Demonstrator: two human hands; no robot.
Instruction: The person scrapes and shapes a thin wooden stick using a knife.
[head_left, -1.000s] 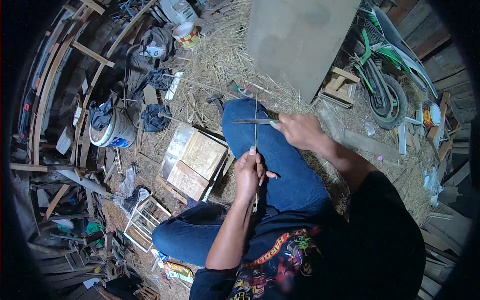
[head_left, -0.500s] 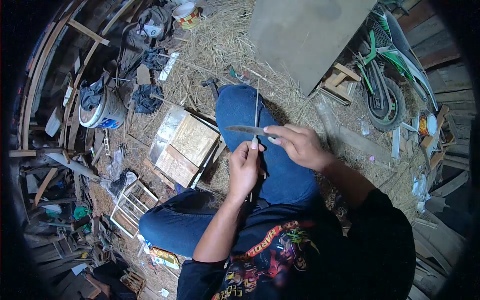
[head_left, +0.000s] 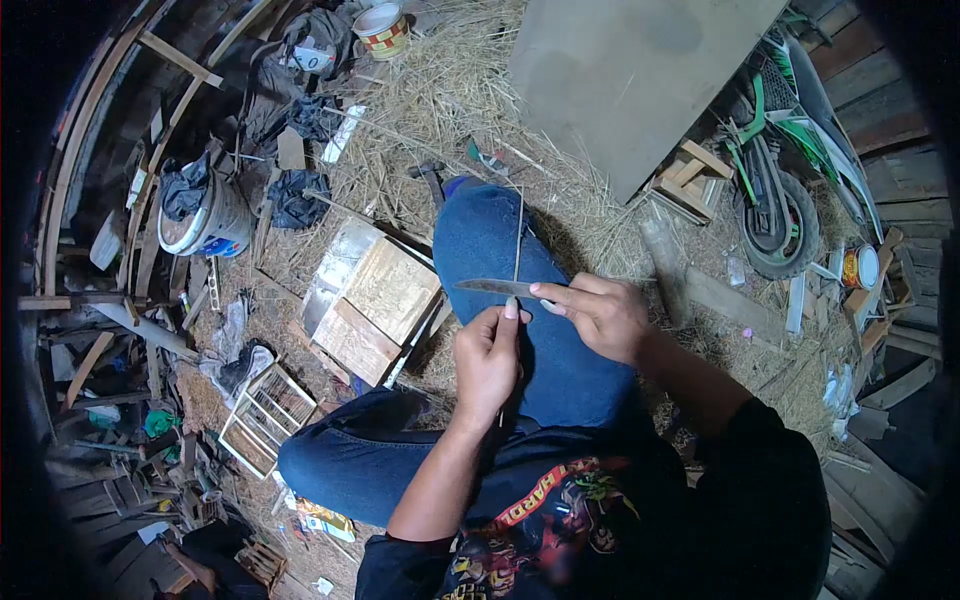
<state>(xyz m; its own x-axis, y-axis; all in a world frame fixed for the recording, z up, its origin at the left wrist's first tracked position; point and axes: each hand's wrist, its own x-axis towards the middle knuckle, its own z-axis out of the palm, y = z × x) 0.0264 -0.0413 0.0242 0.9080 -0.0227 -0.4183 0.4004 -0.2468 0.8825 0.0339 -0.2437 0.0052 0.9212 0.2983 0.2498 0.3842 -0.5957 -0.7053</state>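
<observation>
Over the denim-covered leg (head_left: 580, 385), the left hand (head_left: 485, 360) is closed on a thin stick (head_left: 519, 240), thumb and fingers pinched together, its length running past the thumb. Just there, a knife (head_left: 487, 286) crosses it. Farther right, the right hand (head_left: 606, 318) is clamped around the knife's handle end. Shaving the stick seems the step in hand; another stroke would call for a steady pinch.

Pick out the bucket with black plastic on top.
The big white-and-blue bucket at left: black plastic lies on its top. The red-and-yellow tub at the top edge and the orange tub at right show none.
</observation>
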